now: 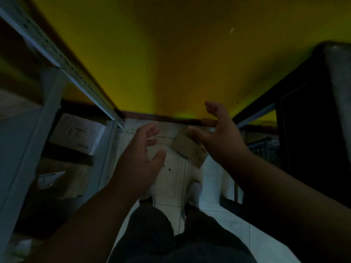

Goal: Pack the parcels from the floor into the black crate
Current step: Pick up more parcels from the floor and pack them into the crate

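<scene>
The black crate [266, 149] shows only as a dark slatted corner low on your right, tucked between your right forearm and the tall dark cabinet [313, 130]; the light is too dim for you to tell what, if anything, lies inside it. On your left, the grey metal shelving [47, 103] holds a pale carton with a printed label [76, 133] on one level and more brown boxes [62, 181] with a white slip on the level beneath. One cardboard parcel [190, 149] lies tilted on the pale tiled floor [174, 177], near the dark skirting under the yellow wall [152, 54], with one end hidden behind your right hand. Your left hand [140, 158] is stretched forward above the floor tiles, fingers spread and loosely bent, thumb apart, gripping nothing. Your right hand [218, 133] is raised a little higher and further forward, fingers fanned wide and curved like a claw, thumb reaching towards the parcel; it also has hold of nothing, and you cannot tell whether it touches the box. Both palms face each other across the gap. Your white shoes [193, 192] stand on the tiles below.
</scene>
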Demonstrator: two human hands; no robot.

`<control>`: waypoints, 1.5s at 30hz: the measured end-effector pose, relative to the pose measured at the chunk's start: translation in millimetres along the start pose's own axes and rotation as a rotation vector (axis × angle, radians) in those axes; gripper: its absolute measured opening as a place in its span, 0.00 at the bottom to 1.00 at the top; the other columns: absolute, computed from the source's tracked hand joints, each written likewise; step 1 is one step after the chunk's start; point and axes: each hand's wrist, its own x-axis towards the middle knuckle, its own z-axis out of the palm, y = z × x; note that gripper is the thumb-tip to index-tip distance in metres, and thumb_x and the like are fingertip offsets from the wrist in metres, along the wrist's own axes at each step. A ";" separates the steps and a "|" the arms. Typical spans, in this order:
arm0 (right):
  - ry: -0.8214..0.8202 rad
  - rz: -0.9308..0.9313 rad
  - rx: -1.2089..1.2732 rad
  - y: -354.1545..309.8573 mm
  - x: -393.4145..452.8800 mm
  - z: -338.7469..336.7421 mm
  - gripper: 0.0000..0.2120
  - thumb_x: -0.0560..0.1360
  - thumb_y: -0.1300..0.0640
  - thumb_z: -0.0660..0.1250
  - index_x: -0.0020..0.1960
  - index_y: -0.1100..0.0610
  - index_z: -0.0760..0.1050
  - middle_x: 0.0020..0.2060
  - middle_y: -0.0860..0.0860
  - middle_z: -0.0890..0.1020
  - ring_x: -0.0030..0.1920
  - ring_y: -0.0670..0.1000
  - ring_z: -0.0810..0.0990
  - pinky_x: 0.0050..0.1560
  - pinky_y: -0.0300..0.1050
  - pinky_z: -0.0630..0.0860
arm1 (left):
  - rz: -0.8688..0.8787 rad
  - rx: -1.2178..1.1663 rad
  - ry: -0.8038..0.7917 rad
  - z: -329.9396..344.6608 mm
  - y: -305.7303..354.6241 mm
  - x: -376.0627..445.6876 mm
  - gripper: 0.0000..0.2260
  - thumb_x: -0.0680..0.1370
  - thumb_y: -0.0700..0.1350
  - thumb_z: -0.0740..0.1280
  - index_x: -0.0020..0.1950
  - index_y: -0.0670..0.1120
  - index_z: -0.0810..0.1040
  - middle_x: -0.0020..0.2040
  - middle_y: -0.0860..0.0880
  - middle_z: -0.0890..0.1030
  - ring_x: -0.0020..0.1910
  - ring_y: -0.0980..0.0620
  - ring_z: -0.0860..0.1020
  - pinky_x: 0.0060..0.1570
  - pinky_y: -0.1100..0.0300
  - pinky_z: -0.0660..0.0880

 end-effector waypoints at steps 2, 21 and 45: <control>0.050 0.037 0.028 19.4 25.6 24.4 0.36 0.73 0.49 0.75 0.75 0.44 0.61 0.74 0.46 0.66 0.65 0.44 0.72 0.50 0.41 0.80 | -0.031 0.011 -0.081 10.4 -31.2 33.6 0.26 0.77 0.43 0.71 0.69 0.61 0.64 0.67 0.60 0.73 0.61 0.61 0.75 0.53 0.68 0.68; 0.412 0.679 0.196 471.4 179.7 207.9 0.19 0.73 0.51 0.73 0.63 0.48 0.75 0.51 0.39 0.77 0.50 0.45 0.80 0.47 0.48 0.82 | -0.436 0.247 -0.372 277.7 -435.0 198.3 0.25 0.79 0.46 0.68 0.74 0.54 0.65 0.69 0.51 0.74 0.49 0.63 0.74 0.45 0.60 0.74; 0.397 0.719 0.114 395.0 149.8 147.0 0.19 0.78 0.48 0.66 0.68 0.45 0.70 0.55 0.45 0.78 0.47 0.44 0.78 0.38 0.40 0.73 | -0.167 0.590 -0.287 230.5 -337.1 209.6 0.26 0.71 0.45 0.77 0.68 0.45 0.75 0.62 0.43 0.77 0.59 0.46 0.78 0.50 0.63 0.70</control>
